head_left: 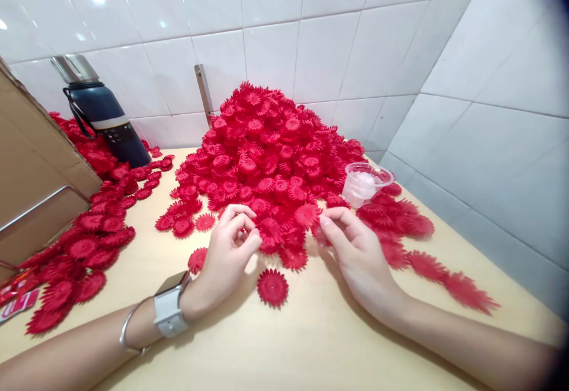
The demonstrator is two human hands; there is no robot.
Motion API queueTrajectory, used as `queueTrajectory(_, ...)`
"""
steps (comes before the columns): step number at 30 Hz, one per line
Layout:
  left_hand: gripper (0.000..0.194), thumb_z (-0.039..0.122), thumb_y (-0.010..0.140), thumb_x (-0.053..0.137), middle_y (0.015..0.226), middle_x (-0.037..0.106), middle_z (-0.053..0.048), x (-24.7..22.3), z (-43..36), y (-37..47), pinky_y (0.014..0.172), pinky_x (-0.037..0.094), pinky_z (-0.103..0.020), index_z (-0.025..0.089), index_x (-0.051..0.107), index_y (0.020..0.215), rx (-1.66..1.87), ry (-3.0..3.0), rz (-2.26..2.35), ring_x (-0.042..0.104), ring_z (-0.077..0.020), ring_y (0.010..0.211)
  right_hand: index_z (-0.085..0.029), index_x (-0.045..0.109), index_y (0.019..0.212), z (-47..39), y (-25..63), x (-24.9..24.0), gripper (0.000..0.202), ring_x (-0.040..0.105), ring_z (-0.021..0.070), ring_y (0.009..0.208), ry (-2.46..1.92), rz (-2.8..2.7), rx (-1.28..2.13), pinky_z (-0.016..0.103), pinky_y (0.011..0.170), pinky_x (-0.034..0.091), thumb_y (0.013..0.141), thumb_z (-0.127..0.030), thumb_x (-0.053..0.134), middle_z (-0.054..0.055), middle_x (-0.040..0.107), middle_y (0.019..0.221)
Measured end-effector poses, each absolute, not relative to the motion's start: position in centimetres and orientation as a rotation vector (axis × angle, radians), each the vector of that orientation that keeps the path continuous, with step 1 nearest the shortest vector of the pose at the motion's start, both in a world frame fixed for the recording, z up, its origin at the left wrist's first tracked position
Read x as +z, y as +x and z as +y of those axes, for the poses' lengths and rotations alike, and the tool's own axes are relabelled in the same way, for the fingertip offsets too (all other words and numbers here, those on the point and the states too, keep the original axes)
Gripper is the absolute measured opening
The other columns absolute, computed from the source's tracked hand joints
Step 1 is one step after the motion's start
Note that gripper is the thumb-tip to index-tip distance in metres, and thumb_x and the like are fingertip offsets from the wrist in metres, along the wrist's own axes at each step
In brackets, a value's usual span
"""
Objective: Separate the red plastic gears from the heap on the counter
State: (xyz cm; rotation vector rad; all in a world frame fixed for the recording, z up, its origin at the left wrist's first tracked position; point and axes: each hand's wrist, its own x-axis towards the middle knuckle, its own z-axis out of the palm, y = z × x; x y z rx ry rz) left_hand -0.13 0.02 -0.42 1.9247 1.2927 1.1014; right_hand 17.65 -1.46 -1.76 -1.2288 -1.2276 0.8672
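Note:
A tall heap of red, toothed flower-shaped discs (271,148) rises on the table in front of me. My left hand (231,246) is at the heap's near left edge, its fingers loosely bent and a little apart, with nothing visible in them. At the near right edge, my right hand (351,249) pinches the rim of a red flower disc (307,216) between thumb and fingers. One single flower disc (272,288) lies flat on the table between my hands. Another flower disc (197,259) is partly hidden by my left hand.
A clear plastic cup (365,183) with something whitish inside stands among discs on the right. A dark blue bottle (106,115), a cardboard box (42,166) and more discs (84,246) are on the left. Tiled walls (275,53) bound the table (311,343).

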Motion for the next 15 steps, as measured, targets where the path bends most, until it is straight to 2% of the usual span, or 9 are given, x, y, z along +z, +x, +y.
queueTrajectory(6, 0.016, 0.008, 0.075, 0.047, 0.094, 0.047, -0.003, -0.6, -0.1, -0.1, 0.062, 0.042, -0.023, 0.016, 0.048, 0.061, 1.024, 1.962, 1.253, 0.051, -0.0136, 0.078, -0.021, 0.048, 0.079, -1.4, 17.6, -2.0, 0.013, 0.050, 0.0149, 0.068, -1.219, -1.175, 0.716, 0.027, 0.058, 0.041, 0.075, -0.028, 0.058, 0.000, 0.051, 0.075)
queueTrajectory(11, 0.015, 0.010, 0.077, 0.048, 0.098, 0.046, -0.004, -0.5, -0.4, 0.1, 0.059, 0.045, -0.023, 0.016, 0.052, 0.064, 0.953, 2.004, 1.217, 0.052, -0.0136, 0.077, -0.022, 0.050, 0.080, -2.5, 17.4, -2.1, 0.010, 0.050, 0.0152, 0.068, -0.950, -1.568, 0.615, 0.029, 0.062, 0.042, 0.077, -0.013, 0.054, 0.000, 0.053, 0.073)
queueTrajectory(15, 0.015, 0.010, 0.079, 0.048, 0.098, 0.047, -0.004, -0.2, -0.7, 0.2, 0.074, 0.045, -0.027, 0.017, 0.054, 0.067, 0.926, 2.094, 1.174, 0.050, -0.0169, 0.091, -0.019, 0.055, 0.083, -3.0, 17.3, -1.7, 0.014, 0.052, 0.0157, 0.067, -0.741, -1.926, 0.483, 0.030, 0.062, 0.043, 0.078, -0.006, 0.051, 0.003, 0.060, 0.073)
